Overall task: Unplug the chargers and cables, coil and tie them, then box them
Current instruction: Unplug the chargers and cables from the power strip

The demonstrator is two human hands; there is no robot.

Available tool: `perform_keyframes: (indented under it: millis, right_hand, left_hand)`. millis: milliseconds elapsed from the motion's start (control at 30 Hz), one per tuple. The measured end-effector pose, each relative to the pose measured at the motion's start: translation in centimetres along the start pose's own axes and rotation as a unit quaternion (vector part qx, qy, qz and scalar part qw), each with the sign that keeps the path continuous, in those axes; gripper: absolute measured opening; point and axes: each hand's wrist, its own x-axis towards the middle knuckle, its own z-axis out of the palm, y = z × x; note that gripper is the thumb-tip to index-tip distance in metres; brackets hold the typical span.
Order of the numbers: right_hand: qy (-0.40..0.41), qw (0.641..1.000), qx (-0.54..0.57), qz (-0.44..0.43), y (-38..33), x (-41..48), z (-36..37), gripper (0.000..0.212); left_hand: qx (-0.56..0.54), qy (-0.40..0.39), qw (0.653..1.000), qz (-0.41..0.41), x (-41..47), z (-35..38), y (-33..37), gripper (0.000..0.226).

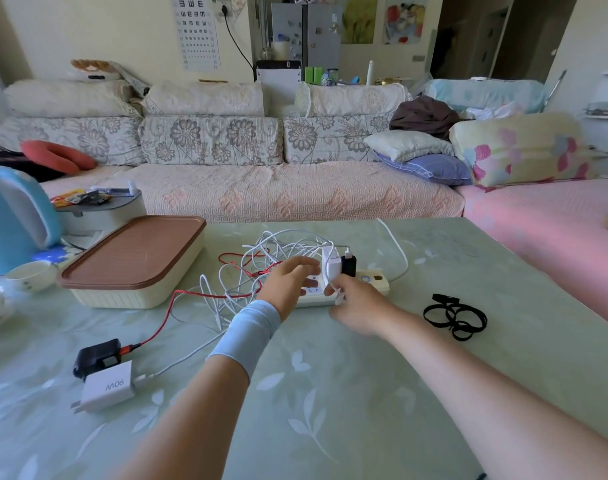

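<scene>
Chargers are what you are working on: a white charger (331, 263) and a black charger (349, 265) stand side by side, plugged into the power strip (371, 284) at the middle of the tabletop (330, 393). A 90W charger (108, 388) and a second black charger (96, 355) already lie loose near your left forearm. Your left hand (288, 277) lies flat on the strip with its fingers (304, 263) straight, holding it down. Your right hand (356, 306) curls its fingers round a small white part (338, 299) at the strip's near edge, just below the white charger; blur hides whether that is a plug end or a bit of cable. If it is cable, pulling there would likely strain the lead rather than free the charger, so grip the body. The tangle of white cables (278, 247) and the red cable (164, 320) lies right behind your left hand, and I judge a quick lift could drag loops along, tighten the knot, or tug the loose chargers across the tabletop. If your left hand eases off, the strip may lift with the plug. The black ties (455, 317) wait to your right, and the lidded box (122, 299) to the left is not yet open.
</scene>
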Motion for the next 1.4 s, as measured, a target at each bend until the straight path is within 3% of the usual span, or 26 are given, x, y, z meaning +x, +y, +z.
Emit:
perform_keyframes:
  millis: [67, 200, 267, 333, 433, 533, 600, 667, 733, 800, 933, 967, 1000, 1100, 1167, 1300, 1400]
  right_hand:
    - [-0.014, 1.000, -0.013, -0.023, -1.6, -0.8, 0.3, 0.042]
    - [-0.024, 0.999, -0.004, -0.035, -3.8, -1.4, 0.9, 0.042]
    - [0.037, 0.998, 0.055, -0.025, -4.3, -1.1, 0.9, 0.043]
    - [0.151, 0.981, 0.121, -0.018, -4.7, -0.4, 0.3, 0.041]
    - [0.292, 0.943, 0.159, -0.026, -5.1, 1.1, -1.6, 0.036]
    - [0.326, 0.928, 0.177, -0.047, -5.4, 2.5, -2.8, 0.049]
    - [0.325, 0.923, 0.202, -0.035, -5.6, 3.4, -3.0, 0.052]
    - [0.327, 0.922, 0.203, -0.039, -5.9, 4.3, -2.9, 0.038]
    - [0.331, 0.924, 0.181, -0.068, -6.3, 5.1, -2.7, 0.031]
    - [0.335, 0.924, 0.157, -0.092, -6.7, 5.8, -2.5, 0.038]
    - [0.252, 0.939, 0.214, -0.095, -8.3, 5.9, -1.8, 0.067]
    - [0.224, 0.942, 0.228, -0.106, -8.9, 5.7, -1.4, 0.070]
    - [0.207, 0.943, 0.228, -0.122, -9.3, 5.5, -0.9, 0.067]
    - [0.185, 0.945, 0.215, -0.163, -10.5, 4.9, 0.6, 0.043]
    - [0.155, 0.948, 0.215, -0.177, -11.2, 4.5, 1.3, 0.042]
    - [0.084, 0.959, 0.203, -0.177, -12.6, 4.0, 3.2, 0.061]
    - [0.056, 0.965, 0.167, -0.194, -13.9, 3.7, 5.4, 0.067]
  left_hand:
    - [-0.007, -0.031, 0.999, -0.019, -1.2, -0.6, 0.5, 0.012]
    - [0.060, 0.005, 0.998, 0.012, -2.5, -2.5, 0.7, 0.005]
    - [0.068, 0.014, 0.997, 0.023, -2.6, -3.4, 1.0, 0.009]
    - [0.126, 0.034, 0.989, 0.067, -2.4, -4.0, 1.2, 0.009]
    - [0.287, 0.131, 0.931, 0.185, -1.0, -4.7, 1.3, 0.025]
    - [0.383, 0.163, 0.880, 0.228, 1.0, -5.5, 2.1, 0.055]
    - [0.401, 0.122, 0.891, 0.175, 2.1, -5.5, 2.4, 0.059]
    - [0.381, 0.076, 0.914, 0.118, 2.8, -5.4, 2.1, 0.047]
    - [0.315, 0.068, 0.942, 0.095, 3.0, -5.2, 1.9, 0.037]
    - [0.224, 0.061, 0.970, 0.073, 2.8, -5.1, 1.9, 0.037]
    - [0.212, 0.135, 0.954, 0.161, 2.0, -6.4, 2.5, 0.090]
    - [0.209, 0.139, 0.950, 0.186, 1.8, -6.9, 2.7, 0.094]
    - [0.217, 0.130, 0.946, 0.200, 1.6, -7.3, 3.0, 0.088]
    - [0.294, 0.117, 0.934, 0.166, 0.4, -8.9, 3.4, 0.041]
    - [0.308, 0.130, 0.930, 0.151, -0.9, -10.3, 3.0, 0.027]
    - [0.266, 0.191, 0.936, 0.129, -2.7, -14.1, 1.4, 0.012]
    - [0.158, 0.230, 0.955, 0.102, -4.1, -16.3, 0.6, 0.027]
